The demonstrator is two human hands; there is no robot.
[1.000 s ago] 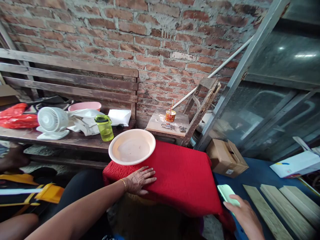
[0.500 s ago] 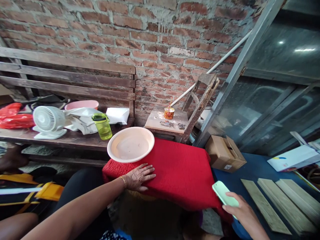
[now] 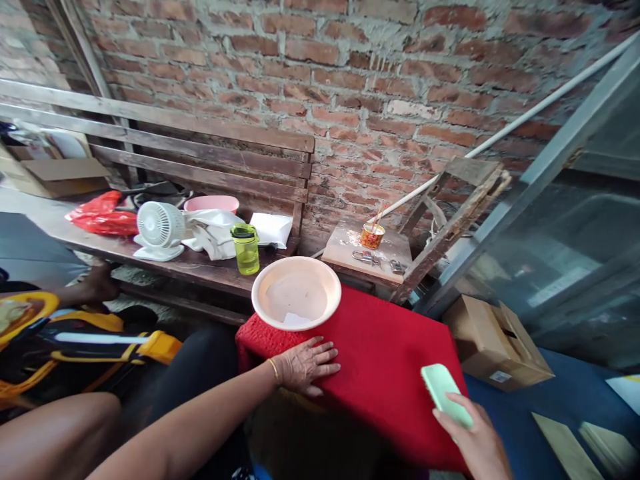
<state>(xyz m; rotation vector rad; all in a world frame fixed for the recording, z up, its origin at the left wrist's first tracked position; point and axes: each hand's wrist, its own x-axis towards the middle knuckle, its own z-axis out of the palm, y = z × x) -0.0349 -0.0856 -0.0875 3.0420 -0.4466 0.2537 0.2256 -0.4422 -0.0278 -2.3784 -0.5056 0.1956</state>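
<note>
My left hand (image 3: 309, 366) lies flat on a red cloth (image 3: 385, 353) that covers a low table, its fingers stretched out. In my right hand (image 3: 473, 430), over the cloth's right end, is a pale green scrub brush (image 3: 447, 393); its smooth back faces up and its bristles barely show along the left edge. Just beyond my left hand, a cream plastic basin (image 3: 327, 317) stands on the far left corner of the cloth. Something whitish that I cannot make out shows at the near side inside it.
On the wooden bench (image 3: 210, 268) are a green water bottle (image 3: 247, 253), a white fan (image 3: 160, 227) and a red bag (image 3: 107, 215). A wooden chair (image 3: 345, 243) holds a small tin (image 3: 372, 236) and padlocks. A cardboard box (image 3: 493, 340) stands at right. Someone's leg (image 3: 65, 427) shows at left.
My view has swung left, so more of the bench shows. The brush in my right hand is now farther in over the red cloth. My left hand stays flat on it.
</note>
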